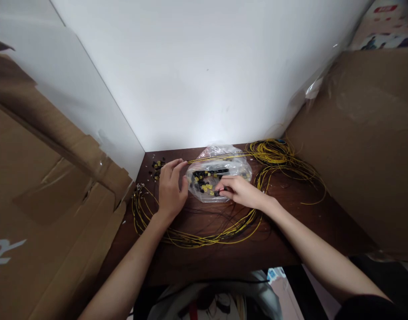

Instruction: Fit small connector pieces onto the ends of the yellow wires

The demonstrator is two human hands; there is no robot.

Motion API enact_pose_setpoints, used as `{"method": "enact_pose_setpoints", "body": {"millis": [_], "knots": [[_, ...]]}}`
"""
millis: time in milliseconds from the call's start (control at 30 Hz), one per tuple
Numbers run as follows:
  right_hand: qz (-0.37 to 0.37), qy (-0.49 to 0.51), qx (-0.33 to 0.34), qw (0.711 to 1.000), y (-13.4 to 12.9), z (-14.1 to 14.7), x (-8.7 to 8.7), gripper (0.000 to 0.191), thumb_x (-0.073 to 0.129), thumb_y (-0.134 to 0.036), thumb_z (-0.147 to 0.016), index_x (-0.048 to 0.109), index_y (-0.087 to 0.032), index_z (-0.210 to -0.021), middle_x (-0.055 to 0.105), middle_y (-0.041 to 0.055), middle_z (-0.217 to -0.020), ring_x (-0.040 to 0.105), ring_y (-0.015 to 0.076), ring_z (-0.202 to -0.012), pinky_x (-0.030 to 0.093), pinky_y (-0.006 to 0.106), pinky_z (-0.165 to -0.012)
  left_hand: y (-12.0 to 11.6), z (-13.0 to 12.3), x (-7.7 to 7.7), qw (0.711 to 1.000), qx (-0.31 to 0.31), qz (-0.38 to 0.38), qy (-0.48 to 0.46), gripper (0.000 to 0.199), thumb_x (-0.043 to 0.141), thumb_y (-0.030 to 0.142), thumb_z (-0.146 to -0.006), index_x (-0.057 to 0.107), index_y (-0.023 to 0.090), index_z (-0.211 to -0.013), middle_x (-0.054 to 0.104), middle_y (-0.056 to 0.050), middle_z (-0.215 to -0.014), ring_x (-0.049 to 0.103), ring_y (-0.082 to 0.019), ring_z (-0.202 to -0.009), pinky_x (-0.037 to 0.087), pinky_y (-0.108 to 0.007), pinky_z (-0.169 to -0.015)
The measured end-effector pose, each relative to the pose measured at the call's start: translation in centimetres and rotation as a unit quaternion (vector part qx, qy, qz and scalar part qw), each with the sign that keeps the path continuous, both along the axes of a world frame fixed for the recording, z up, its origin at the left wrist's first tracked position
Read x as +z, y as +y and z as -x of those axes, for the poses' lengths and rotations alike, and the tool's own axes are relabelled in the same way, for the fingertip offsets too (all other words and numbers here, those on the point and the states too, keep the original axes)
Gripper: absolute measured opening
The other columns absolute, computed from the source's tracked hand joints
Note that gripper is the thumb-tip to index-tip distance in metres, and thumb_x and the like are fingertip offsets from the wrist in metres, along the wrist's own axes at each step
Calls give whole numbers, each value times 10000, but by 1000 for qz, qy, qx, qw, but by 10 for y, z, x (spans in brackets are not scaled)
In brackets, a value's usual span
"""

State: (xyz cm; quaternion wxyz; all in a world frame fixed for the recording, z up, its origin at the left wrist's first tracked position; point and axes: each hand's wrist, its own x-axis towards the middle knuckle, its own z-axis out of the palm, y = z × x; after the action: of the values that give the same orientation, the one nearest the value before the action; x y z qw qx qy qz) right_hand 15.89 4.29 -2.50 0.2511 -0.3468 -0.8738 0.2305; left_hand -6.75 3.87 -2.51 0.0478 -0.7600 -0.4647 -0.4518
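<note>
My left hand (172, 189) is over the table, its fingers stretched out and the thumb apart. Its fingertips are beside the end of a strand of yellow and black wires (220, 157); a grip on them does not show. In my right hand (239, 189), thumb and fingers pinch a small dark piece (218, 193), seemingly a plastic connector. This hand is over a clear plastic bag (199, 195), on which lie several small black and yellow plastic pieces (207, 187). More such pieces (157, 165) are scattered left of the bag.
A loop of yellow and black wires (197, 242) curves across the front of the dark brown table (197, 262). Another coil (274, 151) lies at the back right. Cardboard boxes stand left (57, 200) and right (360, 146), with a white wall (207, 80) behind.
</note>
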Motion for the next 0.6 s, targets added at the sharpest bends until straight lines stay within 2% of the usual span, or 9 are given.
{"method": "enact_pose_setpoints", "body": {"millis": [133, 233, 333, 433, 500, 600], "knots": [[21, 82, -26, 996, -2, 3, 4, 193, 498, -119, -843, 640, -161, -967, 573, 52, -860, 530, 132, -745, 412, 251, -629, -3, -3, -1, 1000, -7, -21, 8, 300, 485, 86, -806, 556, 188, -1078, 530, -90, -1127, 455, -219, -1095, 383, -403, -948], [83, 172, -51, 980, -2, 6, 4, 171, 511, -193, -850, 654, -182, -944, 540, 38, -841, 511, 111, -675, 387, 230, -551, -5, -7, -2, 999, 8, -32, 24, 263, 500, 95, -803, 580, 199, -1031, 543, -86, -1103, 457, -227, -1077, 388, -403, -927], [192, 274, -65, 940, -1, 8, 2, 168, 559, -275, -825, 650, -178, -927, 530, 3, -708, 449, 73, -509, 346, 218, -466, -5, -6, -2, 999, 38, -23, 25, 279, 514, 133, -808, 556, 180, -1079, 548, -96, -1066, 468, -234, -1038, 391, -401, -911], [274, 357, -86, 889, -1, 9, 1, 193, 617, -307, -781, 643, -173, -916, 550, -18, -575, 400, 61, -431, 327, 214, -437, -3, -3, 0, 997, 73, -24, 2, 300, 521, 164, -811, 536, 150, -1110, 531, -112, -1053, 463, -237, -1010, 397, -395, -890], [297, 396, -94, 864, -1, 10, 2, 202, 651, -304, -751, 647, -172, -903, 590, -6, -575, 418, 62, -430, 339, 215, -441, -3, -2, 0, 998, 62, -28, -10, 283, 519, 165, -815, 536, 149, -1097, 536, -108, -1032, 470, -229, -990, 407, -384, -871], [320, 428, -94, 840, -2, 11, 4, 213, 684, -294, -717, 656, -167, -886, 629, 12, -606, 456, 60, -433, 365, 213, -449, -6, -8, -1, 1000, 0, -23, 7, 238, 524, 156, -821, 543, 163, -1058, 574, -80, -961, 496, -209, -930, 420, -364, -835]]}}
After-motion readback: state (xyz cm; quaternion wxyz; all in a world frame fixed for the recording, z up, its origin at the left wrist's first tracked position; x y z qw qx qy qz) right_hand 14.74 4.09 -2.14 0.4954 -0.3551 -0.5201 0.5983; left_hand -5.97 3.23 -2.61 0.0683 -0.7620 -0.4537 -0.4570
